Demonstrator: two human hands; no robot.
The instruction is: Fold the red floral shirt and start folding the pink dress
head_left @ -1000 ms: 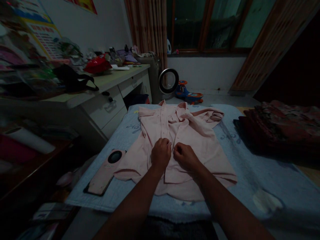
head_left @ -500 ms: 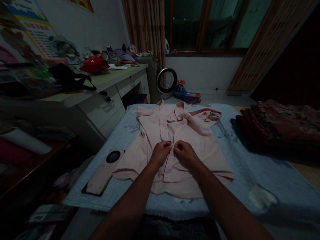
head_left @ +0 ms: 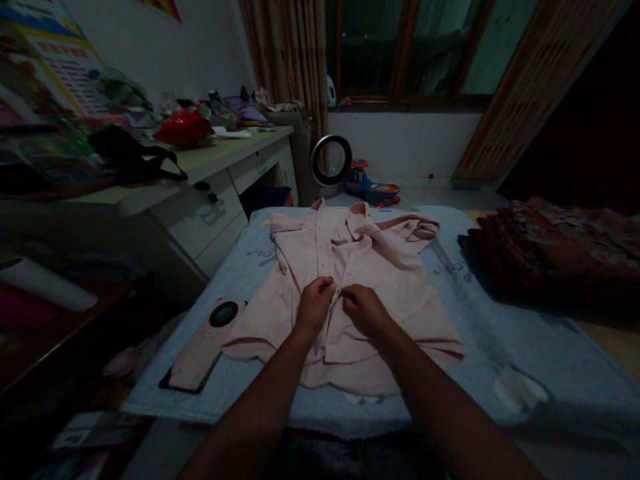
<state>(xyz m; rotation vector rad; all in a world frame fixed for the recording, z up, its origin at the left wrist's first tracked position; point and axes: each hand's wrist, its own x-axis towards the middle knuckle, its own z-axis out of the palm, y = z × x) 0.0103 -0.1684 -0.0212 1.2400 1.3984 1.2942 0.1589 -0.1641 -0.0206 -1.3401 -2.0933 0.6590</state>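
In the head view, a pink shirt lies spread on a blue cloth, directly in front of the person, its collar at the far end and its hem towards the near edge. The left hand is closed, thumb and fingertips pinching the left front edge of the shirt partway down the opening. The right hand is curled just beside it, its thumb and forefinger gripping the shirt at the opposite front edge; the fingertips of the two hands nearly meet. Above them the front gapes in a narrow V up to the collar, and small buttons show along the edges. The right sleeve end is bunched. Left of the shirt, just beside its lower corner, lies a phone with a large round dark disc near its far end. Well apart on the right sits a stack of dark red, patterned folded fabric. Beyond the cloth stand a ring-shaped fan and a blue and orange ride-on toy.
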